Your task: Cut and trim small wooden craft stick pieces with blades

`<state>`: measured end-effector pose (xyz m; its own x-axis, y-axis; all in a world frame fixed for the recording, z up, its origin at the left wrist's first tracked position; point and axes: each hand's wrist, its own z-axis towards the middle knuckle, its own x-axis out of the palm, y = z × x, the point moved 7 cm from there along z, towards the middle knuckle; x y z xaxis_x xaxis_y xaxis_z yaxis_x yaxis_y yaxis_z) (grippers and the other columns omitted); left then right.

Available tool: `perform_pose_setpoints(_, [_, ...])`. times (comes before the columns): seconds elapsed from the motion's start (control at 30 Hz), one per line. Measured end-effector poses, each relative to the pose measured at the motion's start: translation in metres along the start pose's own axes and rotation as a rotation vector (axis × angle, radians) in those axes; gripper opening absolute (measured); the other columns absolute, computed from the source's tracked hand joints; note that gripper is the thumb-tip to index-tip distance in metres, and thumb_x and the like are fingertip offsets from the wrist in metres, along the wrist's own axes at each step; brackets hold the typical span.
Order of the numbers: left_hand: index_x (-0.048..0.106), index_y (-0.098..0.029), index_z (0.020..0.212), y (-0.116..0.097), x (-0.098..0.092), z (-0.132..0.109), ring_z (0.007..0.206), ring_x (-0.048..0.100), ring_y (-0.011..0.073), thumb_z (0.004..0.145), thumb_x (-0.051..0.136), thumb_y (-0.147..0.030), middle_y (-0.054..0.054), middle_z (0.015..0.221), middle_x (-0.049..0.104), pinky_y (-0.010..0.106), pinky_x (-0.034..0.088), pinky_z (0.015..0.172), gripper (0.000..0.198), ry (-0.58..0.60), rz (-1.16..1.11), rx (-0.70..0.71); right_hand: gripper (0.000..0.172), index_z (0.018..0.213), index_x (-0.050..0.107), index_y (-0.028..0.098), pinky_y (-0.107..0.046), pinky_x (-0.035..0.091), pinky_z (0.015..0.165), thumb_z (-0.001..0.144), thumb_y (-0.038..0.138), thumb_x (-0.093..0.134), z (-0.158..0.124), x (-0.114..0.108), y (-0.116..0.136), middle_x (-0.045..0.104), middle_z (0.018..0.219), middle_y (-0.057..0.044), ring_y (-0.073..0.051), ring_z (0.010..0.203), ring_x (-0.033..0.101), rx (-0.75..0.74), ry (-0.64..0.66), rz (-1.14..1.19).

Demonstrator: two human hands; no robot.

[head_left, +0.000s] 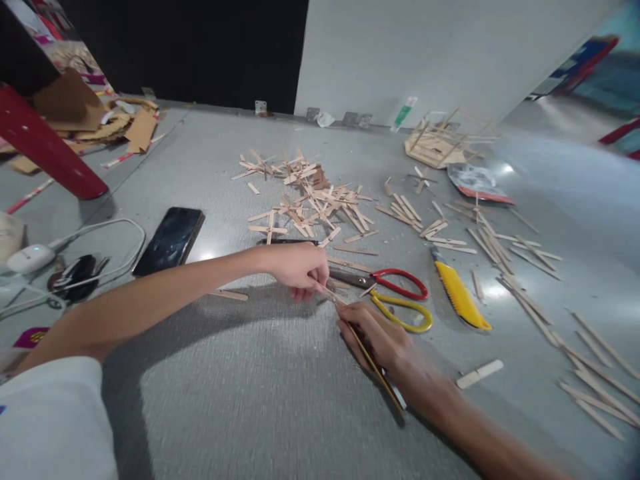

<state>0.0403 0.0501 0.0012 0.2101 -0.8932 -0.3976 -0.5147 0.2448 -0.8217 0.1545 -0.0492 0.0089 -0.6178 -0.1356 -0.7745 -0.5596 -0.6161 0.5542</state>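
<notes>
My left hand (301,268) is closed in a pinch on one end of a thin wooden stick (327,292) near the middle of the view. Close by on the right, my right hand (374,333) is wrapped round a long, thin yellow-edged tool (389,390), whose tip meets the stick; what kind of tool it is I cannot make out. Scissors (400,283) with one red and one yellow handle lie just beyond my right hand, their blades beside my left hand. A dark, slim object (287,241) lies partly behind my left hand.
Beyond the hands is a pile of wooden sticks (325,200); more sticks lie at the right. A yellow cutter (460,295) is right of the scissors. At the left are a black phone (171,241), cables and a red post (47,147). A stick frame (435,147) stands at the back.
</notes>
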Motion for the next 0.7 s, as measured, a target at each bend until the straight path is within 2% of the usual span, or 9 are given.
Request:
perform_pose_setpoints(0.17, [0.063,-0.013,0.067,-0.003,0.000,-0.002,0.052,0.067,0.0144,0.090,0.057,-0.012,0.003,0.057,0.069,0.024,0.054,0.055,0.023,0.003,0.019,0.024,0.020,0.120,0.052,0.021,-0.028,0.053,0.068,0.103,0.016,0.044,0.000,0.005,0.001,0.063,0.092,-0.006,-0.017,0.077,0.063,-0.091,0.027,-0.056])
perform_pose_setpoints(0.33, [0.062,-0.013,0.064,-0.015,0.005,-0.004,0.055,0.068,0.0142,0.089,0.056,-0.008,0.003,0.057,0.067,0.022,0.052,0.057,0.026,-0.005,0.065,0.086,0.016,0.117,0.052,0.015,-0.028,0.052,0.064,0.103,0.014,0.045,0.001,0.006,0.004,0.062,0.089,-0.006,-0.016,0.073,0.062,-0.126,0.023,-0.127])
perform_pose_setpoints(0.47, [0.061,-0.013,0.064,-0.021,0.010,-0.005,0.054,0.065,0.0133,0.092,0.055,-0.011,0.003,0.056,0.064,0.022,0.051,0.056,0.028,-0.022,0.110,0.140,0.015,0.110,0.056,0.009,-0.028,0.049,0.051,0.103,0.020,0.049,-0.001,0.006,0.019,0.065,0.082,-0.007,-0.017,0.062,0.062,-0.256,-0.001,-0.346])
perform_pose_setpoints(0.57, [0.060,-0.013,0.065,-0.021,0.013,-0.005,0.052,0.063,0.0118,0.094,0.052,-0.012,0.004,0.059,0.065,0.022,0.049,0.055,0.031,-0.016,0.136,0.127,0.020,0.107,0.060,0.003,-0.031,0.050,0.052,0.103,0.019,0.049,-0.004,0.008,0.032,0.070,0.084,-0.012,-0.018,0.063,0.065,-0.354,-0.041,-0.535])
perform_pose_setpoints(0.7, [0.055,-0.014,0.061,-0.023,0.013,-0.006,0.051,0.059,0.0102,0.094,0.050,-0.012,0.002,0.059,0.062,0.022,0.047,0.056,0.033,-0.023,0.194,0.117,0.027,0.105,0.066,0.000,-0.032,0.053,0.052,0.103,0.016,0.045,-0.007,0.015,0.042,0.070,0.081,-0.013,-0.021,0.064,0.067,-0.373,-0.018,-0.748])
